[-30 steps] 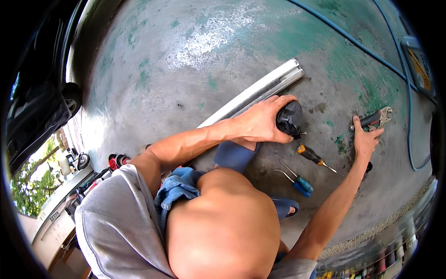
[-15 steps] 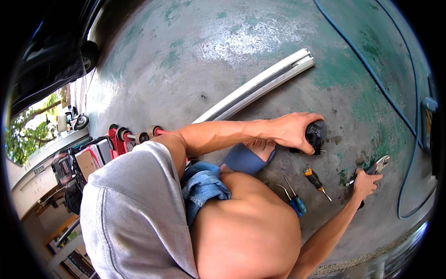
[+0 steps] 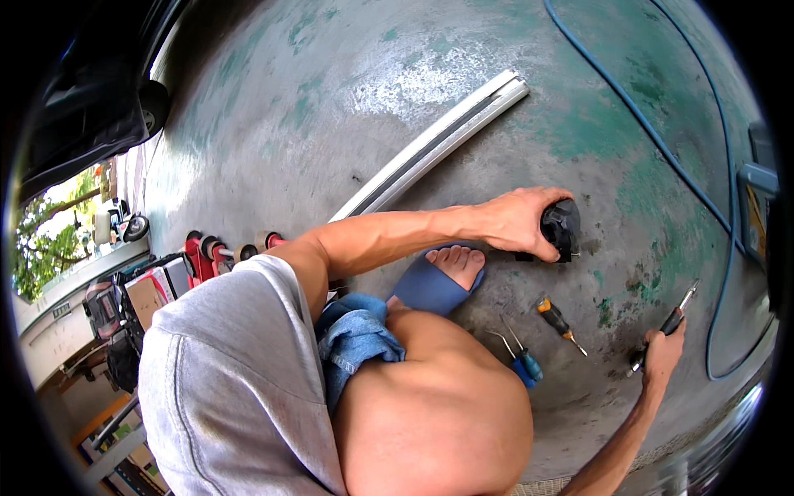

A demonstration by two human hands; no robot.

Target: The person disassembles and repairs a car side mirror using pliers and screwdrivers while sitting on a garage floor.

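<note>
Black object (image 3: pixel 562 226) partly hidden, left fingers (image 3: pixel 549 195) curled wide round it, right fingers (image 3: pixel 678 332) wrapped round tool (image 3: pixel 675 317), its middle covered

Floor (image 3: pixel 273 140) carries hose (image 3: pixel 626 97); rail (image 3: pixel 434 149); screwdriver (image 3: pixel 555 317); picks (image 3: pixel 530 366).

The person wears a light grey cloth shirt (image 3: pixel 240 388) with a short sleeve (image 3: pixel 269 289) and a long curved seam (image 3: pixel 182 388). Also worn are a crumpled blue denim garment (image 3: pixel 357 339) and a smooth, blue, open-toed slipper (image 3: pixel 430 286).
</note>
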